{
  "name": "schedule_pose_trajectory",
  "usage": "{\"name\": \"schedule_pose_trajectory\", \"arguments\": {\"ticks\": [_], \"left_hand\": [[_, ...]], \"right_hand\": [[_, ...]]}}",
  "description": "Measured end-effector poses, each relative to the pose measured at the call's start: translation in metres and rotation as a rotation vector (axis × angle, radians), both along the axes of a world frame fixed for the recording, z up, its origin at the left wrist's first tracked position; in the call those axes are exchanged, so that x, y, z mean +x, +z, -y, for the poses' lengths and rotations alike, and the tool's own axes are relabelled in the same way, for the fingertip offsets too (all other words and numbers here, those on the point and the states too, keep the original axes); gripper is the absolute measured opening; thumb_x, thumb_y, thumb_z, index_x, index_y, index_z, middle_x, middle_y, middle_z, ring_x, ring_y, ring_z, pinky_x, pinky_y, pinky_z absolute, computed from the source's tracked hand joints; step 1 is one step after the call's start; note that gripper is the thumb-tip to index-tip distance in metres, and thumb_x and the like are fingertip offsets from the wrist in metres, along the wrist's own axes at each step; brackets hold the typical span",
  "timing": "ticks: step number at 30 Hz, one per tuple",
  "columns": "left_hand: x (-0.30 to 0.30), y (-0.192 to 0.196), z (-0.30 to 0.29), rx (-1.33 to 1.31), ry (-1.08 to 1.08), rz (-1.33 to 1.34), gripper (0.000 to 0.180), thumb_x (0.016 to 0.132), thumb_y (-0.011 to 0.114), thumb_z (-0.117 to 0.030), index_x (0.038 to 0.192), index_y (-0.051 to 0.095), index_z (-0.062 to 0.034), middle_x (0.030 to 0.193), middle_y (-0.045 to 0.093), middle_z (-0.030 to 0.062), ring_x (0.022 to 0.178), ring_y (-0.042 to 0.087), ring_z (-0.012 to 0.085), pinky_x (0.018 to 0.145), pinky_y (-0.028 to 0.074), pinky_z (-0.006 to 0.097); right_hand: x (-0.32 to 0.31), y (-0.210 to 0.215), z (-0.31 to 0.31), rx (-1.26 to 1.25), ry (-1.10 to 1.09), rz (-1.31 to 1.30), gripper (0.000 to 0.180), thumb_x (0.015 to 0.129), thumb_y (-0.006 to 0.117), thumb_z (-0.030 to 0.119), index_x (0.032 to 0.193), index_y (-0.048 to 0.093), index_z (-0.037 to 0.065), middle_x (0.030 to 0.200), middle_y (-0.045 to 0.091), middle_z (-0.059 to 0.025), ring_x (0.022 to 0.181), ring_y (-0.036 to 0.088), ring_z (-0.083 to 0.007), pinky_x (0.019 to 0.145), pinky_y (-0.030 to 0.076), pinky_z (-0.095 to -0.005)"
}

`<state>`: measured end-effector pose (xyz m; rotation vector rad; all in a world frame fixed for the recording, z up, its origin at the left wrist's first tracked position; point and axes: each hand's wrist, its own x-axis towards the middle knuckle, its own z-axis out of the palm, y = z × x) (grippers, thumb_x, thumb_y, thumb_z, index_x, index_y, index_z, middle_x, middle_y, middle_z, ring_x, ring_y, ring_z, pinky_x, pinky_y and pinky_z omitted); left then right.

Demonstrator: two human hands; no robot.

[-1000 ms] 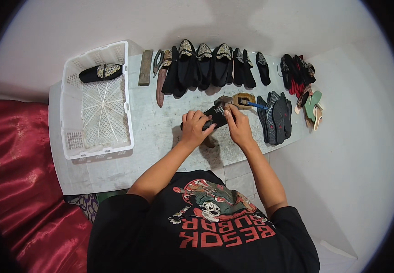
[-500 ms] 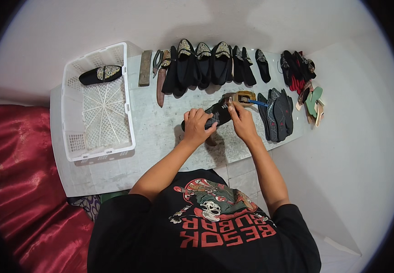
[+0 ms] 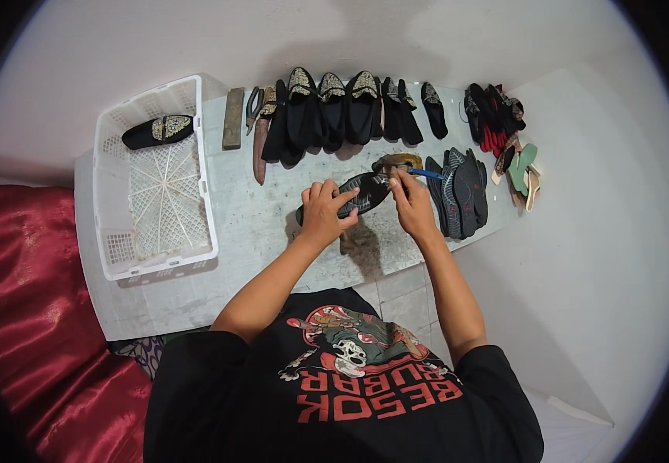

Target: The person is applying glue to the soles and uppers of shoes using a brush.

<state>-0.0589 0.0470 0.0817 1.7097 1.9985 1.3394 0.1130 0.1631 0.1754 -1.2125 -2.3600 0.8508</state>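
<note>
**Leftward in view, worktable (image 3: pixel 245 224) and black shoe sole (image 3: pixel 368 188) are shifted**

The black shoe sole is held tilted above the worktable. Light, flexible handling is expected, with hold best taken along its edges. One end is grasped by the left hand (image 3: pixel 325 210); whether the other is pinched by the right hand's (image 3: pixel 414 204) bent fingers cannot be told.

White plastic lattice crate (image 3: pixel 207 185) on the desk (image 3: pixel 253 231), left end; inside, toward the far end, one black shoe (image 3: pixel 141 136) with a glittery gold vamp. Right of crate: oblong block (image 3: pixel 232 119), then pliers (image 3: pixel 253 108). Far edge: row of black shoes (image 3: pixel 301 112), ornamented. Glossy red cloth (image 3: pixel 25 309) left of desk. Pale green flat pieces (image 3: pixel 518 171), far right.
</note>
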Motion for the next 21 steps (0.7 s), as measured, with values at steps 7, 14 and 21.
{"name": "schedule_pose_trajectory", "arguments": {"ticks": [7, 14, 21], "left_hand": [[0.000, -0.006, -0.002, 0.011, -0.019, 0.019, 0.043, 0.069, 0.082, -0.024, 0.112, 0.079, -0.0211, 0.095, 0.051, 0.0026, 0.095, 0.048, 0.0228, 0.086, 0.032, 0.040], [0.001, -0.003, -0.002, 0.010, -0.033, 0.046, 0.046, 0.068, 0.083, -0.023, 0.114, 0.079, -0.0198, 0.098, 0.053, 0.0037, 0.096, 0.050, 0.0234, 0.086, 0.033, 0.039], [-0.001, 0.000, -0.003, -0.013, -0.054, 0.061, 0.046, 0.068, 0.083, -0.022, 0.114, 0.079, -0.0195, 0.098, 0.054, 0.0043, 0.097, 0.050, 0.0239, 0.085, 0.034, 0.039]], "right_hand": [[0.012, 0.002, 0.002, -0.041, -0.118, -0.106, 0.040, 0.105, 0.057, 0.028, 0.125, 0.064, -0.006, 0.094, 0.070, -0.0271, 0.087, 0.071, -0.0360, 0.077, 0.052, -0.0379], [0.021, -0.002, 0.001, 0.001, -0.159, -0.119, 0.040, 0.105, 0.057, 0.028, 0.125, 0.065, -0.005, 0.089, 0.070, -0.0270, 0.078, 0.069, -0.0352, 0.072, 0.051, -0.0401], [0.022, 0.006, 0.002, -0.088, -0.214, -0.027, 0.037, 0.105, 0.057, 0.028, 0.122, 0.065, -0.004, 0.079, 0.065, -0.0204, 0.070, 0.061, -0.0241, 0.068, 0.048, -0.0374]]}}
